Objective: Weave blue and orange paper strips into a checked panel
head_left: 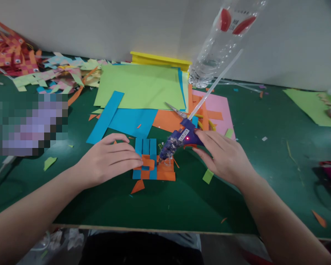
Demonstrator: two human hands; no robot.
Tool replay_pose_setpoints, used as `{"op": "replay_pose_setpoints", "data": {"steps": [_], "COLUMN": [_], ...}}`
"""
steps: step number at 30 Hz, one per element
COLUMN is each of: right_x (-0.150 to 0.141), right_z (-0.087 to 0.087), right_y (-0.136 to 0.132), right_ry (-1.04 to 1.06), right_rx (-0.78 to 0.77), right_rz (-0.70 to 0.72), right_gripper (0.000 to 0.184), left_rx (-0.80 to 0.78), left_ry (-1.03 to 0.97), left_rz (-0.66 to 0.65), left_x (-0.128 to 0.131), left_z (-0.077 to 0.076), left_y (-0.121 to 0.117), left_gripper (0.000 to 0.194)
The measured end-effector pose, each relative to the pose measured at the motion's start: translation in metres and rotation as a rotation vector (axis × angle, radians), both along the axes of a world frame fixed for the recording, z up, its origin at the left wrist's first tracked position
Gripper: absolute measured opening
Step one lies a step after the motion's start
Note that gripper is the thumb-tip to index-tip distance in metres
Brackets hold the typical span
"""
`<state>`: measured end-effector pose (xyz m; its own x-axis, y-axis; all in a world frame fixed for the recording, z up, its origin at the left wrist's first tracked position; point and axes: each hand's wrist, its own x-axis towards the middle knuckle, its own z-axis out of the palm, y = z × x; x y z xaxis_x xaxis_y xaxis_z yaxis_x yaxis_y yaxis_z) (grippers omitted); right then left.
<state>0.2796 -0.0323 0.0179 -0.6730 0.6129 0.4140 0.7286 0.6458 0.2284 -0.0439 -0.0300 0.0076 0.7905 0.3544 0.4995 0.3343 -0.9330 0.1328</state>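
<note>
A small woven piece of blue and orange paper strips lies on the green table in front of me. My left hand rests flat on its left side, fingers stretched out and pressing an orange strip. My right hand grips the handle of a purple glue gun with a red light on and a clear glue stick jutting out behind. The gun's nozzle points down at the right part of the woven piece.
Sheets of green, blue, orange and pink paper lie behind, with scissors on them. A clear plastic bottle stands at the back. Woven scraps pile at far left. Paper offcuts dot the table.
</note>
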Motion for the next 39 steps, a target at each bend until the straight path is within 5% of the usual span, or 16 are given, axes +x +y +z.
{"op": "replay_pose_setpoints", "data": {"steps": [39], "right_x": [0.0024], "right_z": [0.001], "right_y": [-0.0011], "right_ry": [-0.009], "right_rx": [-0.021], "right_rz": [0.029], "right_gripper": [0.034], "left_rx": [-0.021], "left_ry": [0.007], "left_rz": [-0.026], "left_x": [0.0026], "left_z": [0.0036], "left_y": [0.0005], "left_gripper": [0.017]}}
